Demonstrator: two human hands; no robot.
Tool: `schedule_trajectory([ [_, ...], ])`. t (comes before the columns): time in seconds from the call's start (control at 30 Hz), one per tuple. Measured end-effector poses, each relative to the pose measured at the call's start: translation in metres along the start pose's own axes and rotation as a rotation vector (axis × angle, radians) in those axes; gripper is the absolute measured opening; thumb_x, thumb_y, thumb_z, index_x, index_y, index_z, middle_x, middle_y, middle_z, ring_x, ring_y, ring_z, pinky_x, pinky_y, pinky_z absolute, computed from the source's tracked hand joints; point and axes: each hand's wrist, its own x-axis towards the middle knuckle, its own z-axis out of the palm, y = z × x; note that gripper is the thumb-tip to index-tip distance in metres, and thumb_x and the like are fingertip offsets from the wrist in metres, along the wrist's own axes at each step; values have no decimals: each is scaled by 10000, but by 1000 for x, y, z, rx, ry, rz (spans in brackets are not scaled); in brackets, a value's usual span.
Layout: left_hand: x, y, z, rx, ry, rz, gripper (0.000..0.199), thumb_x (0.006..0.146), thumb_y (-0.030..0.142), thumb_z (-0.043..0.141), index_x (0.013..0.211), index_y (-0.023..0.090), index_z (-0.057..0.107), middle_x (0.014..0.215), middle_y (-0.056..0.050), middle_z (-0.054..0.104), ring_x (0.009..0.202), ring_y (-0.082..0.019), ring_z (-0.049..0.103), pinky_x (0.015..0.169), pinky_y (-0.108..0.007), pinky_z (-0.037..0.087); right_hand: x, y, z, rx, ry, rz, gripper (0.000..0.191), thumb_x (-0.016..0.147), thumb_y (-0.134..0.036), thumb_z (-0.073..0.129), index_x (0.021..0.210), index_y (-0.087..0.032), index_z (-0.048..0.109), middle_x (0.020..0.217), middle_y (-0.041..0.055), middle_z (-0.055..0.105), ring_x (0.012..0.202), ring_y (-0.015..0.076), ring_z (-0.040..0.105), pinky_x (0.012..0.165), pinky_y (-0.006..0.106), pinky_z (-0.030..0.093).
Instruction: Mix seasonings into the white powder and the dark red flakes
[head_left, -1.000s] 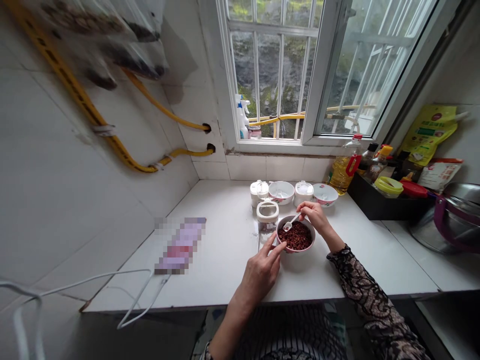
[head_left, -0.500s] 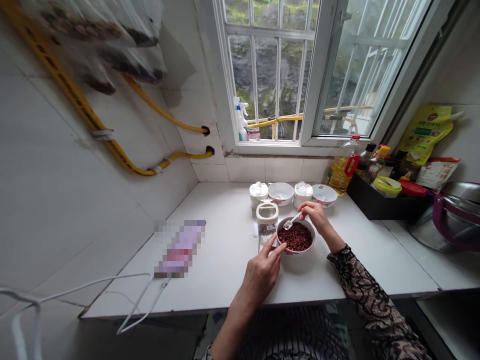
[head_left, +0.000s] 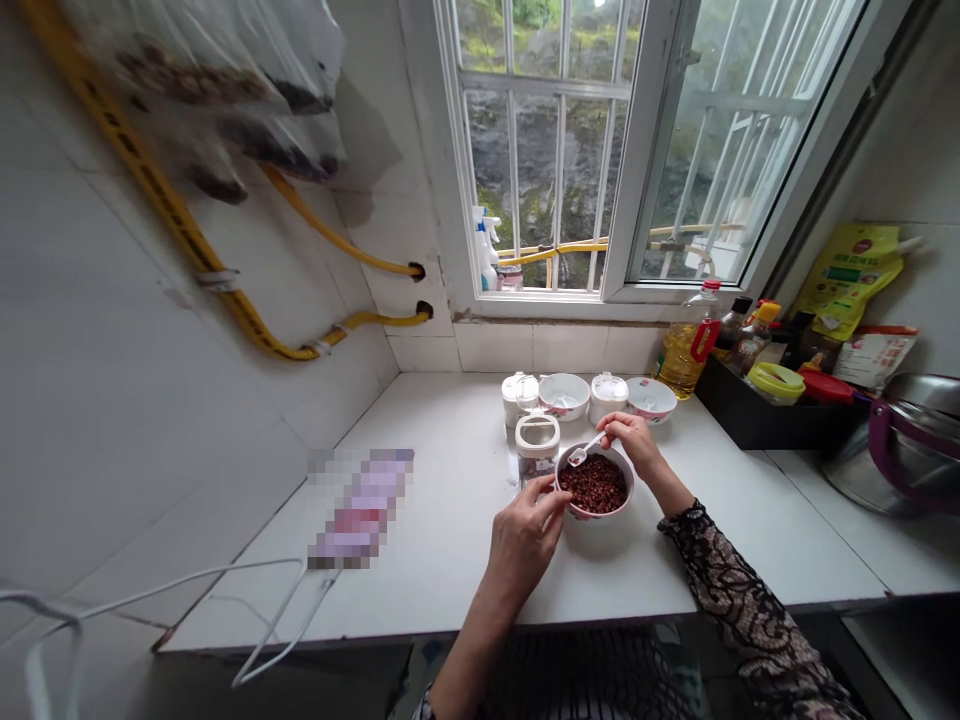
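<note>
A white bowl with a pink pattern holds small dark red pieces that look like dried peppercorns. My right hand is closed on the handle of a small white spoon, whose scoop hangs over the bowl's far left side with a few dark bits in it. At the left rim, my left hand has thumb and fingers drawn together, gripping the bowl's edge. Just left of the bowl stands a clear jar with a cream-coloured rim, partly hidden behind the left hand.
Behind stand two white-lidded jars and two white bowls. An oil bottle, a black box of condiments and a steel pot are at the right. Left on the counter lies a blurred purple object beside a white wire stand.
My left fingers have drawn closer together at the bowl's left rim. The spoon has stayed over the bowl, its scoop shifting only slightly. The whole view has tilted up a little.
</note>
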Motion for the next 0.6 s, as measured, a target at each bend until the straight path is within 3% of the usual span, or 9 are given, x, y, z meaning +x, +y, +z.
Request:
schedule_trajectory([
  [0.23, -11, -3, 8, 122, 21, 86, 326, 910, 124, 516, 1215, 219, 578, 1177, -101, 655, 1049, -214, 676, 808, -309, 602, 0, 1, 1, 13, 0, 10, 138, 573, -288, 539, 608, -198, 638, 446, -23, 593, 472, 149, 536, 584, 291, 459],
  [0.43, -12, 0, 9, 161, 37, 110, 315, 920, 146, 506, 1226, 204, 552, 1165, -109, 651, 1043, -213, 677, 803, -297, 603, 1, -6, 10, 57, 51, -25, 162, 612, -317, 560, 673, -188, 638, 496, -15, 612, 521, 156, 564, 657, 306, 478],
  [0.53, -11, 0, 10, 163, 36, 110, 329, 916, 135, 503, 1237, 199, 544, 1166, -113, 649, 1052, -215, 674, 815, -298, 601, -2, -10, 21, 6, 79, -144, 174, 717, -339, 548, 770, -197, 631, 578, -4, 652, 604, 177, 613, 722, 324, 490],
  [0.6, -12, -1, 10, 160, 31, 107, 342, 914, 134, 502, 1248, 199, 537, 1173, -114, 646, 1062, -216, 670, 827, -299, 598, -6, -12, 28, -115, 74, -312, 175, 818, -335, 515, 848, -205, 628, 683, 21, 694, 685, 194, 643, 761, 340, 491],
])
